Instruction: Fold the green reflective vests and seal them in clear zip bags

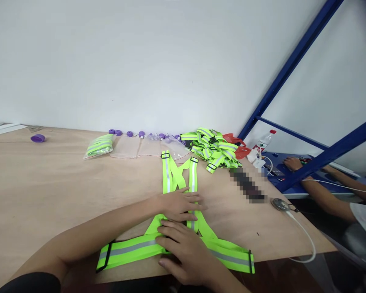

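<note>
A neon-green reflective vest [131, 248] with grey stripes is spread on the table in front of me. Its two shoulder straps point away from me and cross behind, and its waist belt runs along the near edge with a black slider at each end. Across the straps lies my left hand [181, 205], palm down, fingers stretched out and slightly apart. My right hand [186, 252] rests on the middle of the belt just below, its fingers spread. The middle of the vest is hidden under both hands.
Behind the vest lie a heap of reflective straps [213, 148], clear plastic bags [149, 146] and a bagged vest [99, 145]. Purple caps [129, 133] line the wall; a purple cup-shaped piece [38, 138] sits left. At right are a cabled round device [279, 204], blue frame [293, 57] and another person's arms [326, 199].
</note>
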### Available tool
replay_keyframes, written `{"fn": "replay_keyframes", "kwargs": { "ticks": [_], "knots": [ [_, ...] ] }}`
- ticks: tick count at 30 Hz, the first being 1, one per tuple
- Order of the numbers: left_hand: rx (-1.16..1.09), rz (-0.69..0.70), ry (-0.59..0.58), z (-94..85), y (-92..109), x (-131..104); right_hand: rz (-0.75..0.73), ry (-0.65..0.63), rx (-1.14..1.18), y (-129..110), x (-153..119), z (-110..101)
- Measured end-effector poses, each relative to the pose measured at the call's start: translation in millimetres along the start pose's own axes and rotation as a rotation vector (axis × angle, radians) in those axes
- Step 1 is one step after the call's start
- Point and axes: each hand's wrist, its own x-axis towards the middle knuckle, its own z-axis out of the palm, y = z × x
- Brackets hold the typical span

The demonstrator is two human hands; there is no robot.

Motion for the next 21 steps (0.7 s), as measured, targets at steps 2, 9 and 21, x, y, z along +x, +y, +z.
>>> {"fn": "replay_keyframes", "kwargs": {
  "ticks": [2,9,21],
  "knots": [
    [0.066,0.013,0.008,5.1,-6.9,0.0,-0.006,0.056,0.092,-1.1,-0.2,-6.7],
    [0.087,0.018,0.039,13.4,-11.1,0.8,0.228,0.294,-0.023,74.2,37.3,-71.8],
    [-0.028,-0.051,-0.069,-13.0,3.4,-3.0,0.642,-0.082,-0.551,227.2,117.9,-133.3]
  ]
}}
